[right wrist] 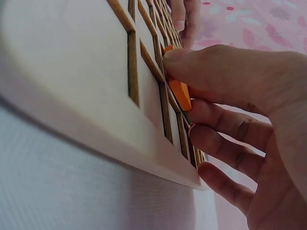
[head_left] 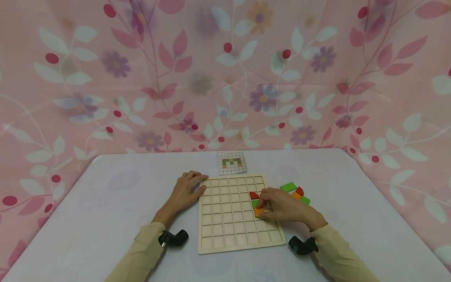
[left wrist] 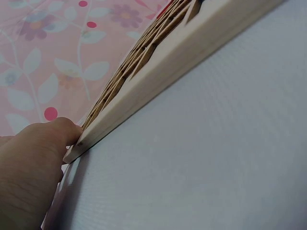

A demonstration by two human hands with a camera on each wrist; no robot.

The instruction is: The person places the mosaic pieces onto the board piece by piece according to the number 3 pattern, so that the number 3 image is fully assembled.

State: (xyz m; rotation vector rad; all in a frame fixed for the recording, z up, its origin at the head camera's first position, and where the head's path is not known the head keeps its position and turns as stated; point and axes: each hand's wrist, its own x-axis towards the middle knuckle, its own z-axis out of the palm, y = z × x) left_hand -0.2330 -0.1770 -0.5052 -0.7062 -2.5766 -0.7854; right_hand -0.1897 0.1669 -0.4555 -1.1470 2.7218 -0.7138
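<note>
A light wooden grid board point(head_left: 229, 229) lies on the table. At its far left corner, my left hand point(head_left: 185, 190) rests with relaxed fingers, and the thumb point(left wrist: 62, 132) touches the board's side in the left wrist view. My right hand point(head_left: 287, 205) pinches an orange square tile point(right wrist: 180, 93) between thumb and fingers, low over a cell on the board's right side. Just beyond that tile sits a green tile point(head_left: 255, 203), partly covered by the fingers. A red quarter-round tile point(head_left: 253, 195) lies in the cell beyond the green one.
Right of the board lie loose tiles: a green rectangle point(head_left: 288, 187), a red rounded piece point(head_left: 300, 191), an orange one point(head_left: 296, 195) and a smaller green one point(head_left: 305, 200). Behind the board is a pattern card point(head_left: 231, 163) with a coloured grid. A flowered curtain point(head_left: 225, 78) hangs behind.
</note>
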